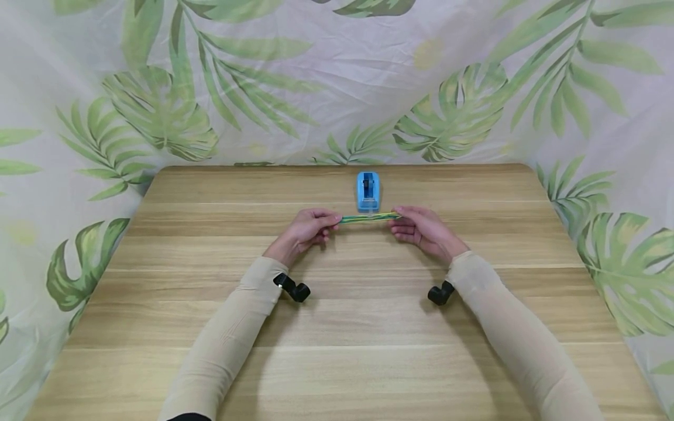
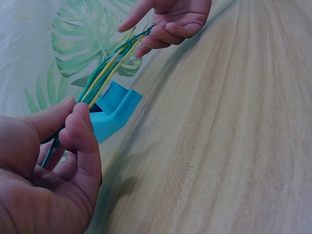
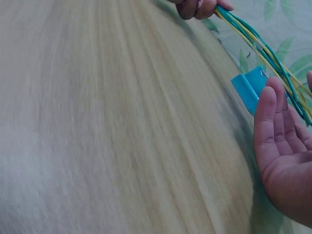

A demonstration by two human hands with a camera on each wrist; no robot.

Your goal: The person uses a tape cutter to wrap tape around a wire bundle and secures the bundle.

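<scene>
A bundle of green and yellow wires [image 1: 368,218] stretches between both hands above the wooden table. My left hand [image 1: 310,229] pinches its left end between thumb and fingers; in the left wrist view a dark green tail hangs below that grip. At the other end, my right hand [image 1: 421,229] touches the bundle with its fingers [image 3: 265,109] fairly straight and the thumb apart from them. Just behind the wires stands a blue tape dispenser [image 1: 368,190]. A pale, see-through patch shows midway along the bundle, too small to make out clearly.
The wood-grain table [image 1: 363,351] ends at a back edge just behind the dispenser. A leaf-patterned cloth [image 1: 347,76] hangs behind and at both sides. Black camera mounts [image 1: 292,287] sit on both sleeved wrists.
</scene>
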